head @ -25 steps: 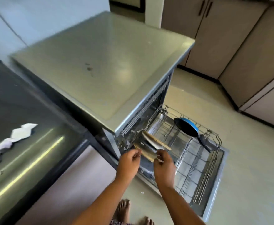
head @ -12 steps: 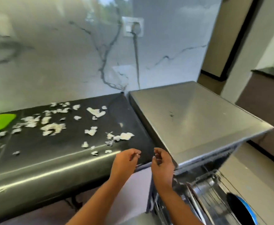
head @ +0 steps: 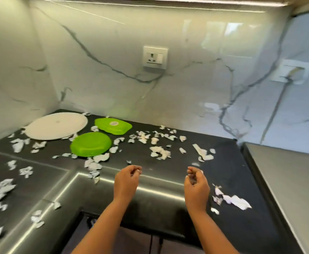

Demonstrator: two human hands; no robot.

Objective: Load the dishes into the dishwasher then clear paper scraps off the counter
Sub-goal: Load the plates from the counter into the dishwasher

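1. Hand state. Your left hand (head: 126, 182) and right hand (head: 196, 186) hover above the front of the counter (head: 164, 202). The fingers of both are loosely curled, and neither visibly holds anything.

2. Task items. Three dishes are not yet loaded. The white plate (head: 56, 126) sits far beyond and left of your left hand. The near green plate (head: 90, 146) and the far green plate (head: 113, 125) lie beyond that hand, closer in. Paper scraps (head: 160, 153) lie on every side of both hands.

3. Hazards.
- Scraps touch the rims of all three dishes. If you lift a dish flat, it is likely to drag paper along or carry it to the dishwasher.
- Scraps left of your left hand lie close to the counter edge. A careless reach across them could push them to the floor.
- Scraps right of your right hand lie near the grey appliance top (head: 287, 180). A sweep that way may push them into the seam.

4. Surroundings. A wall socket (head: 155, 56) is mounted beyond your hands and a second socket (head: 296, 72) beyond your right hand. Neither obstructs your reach.
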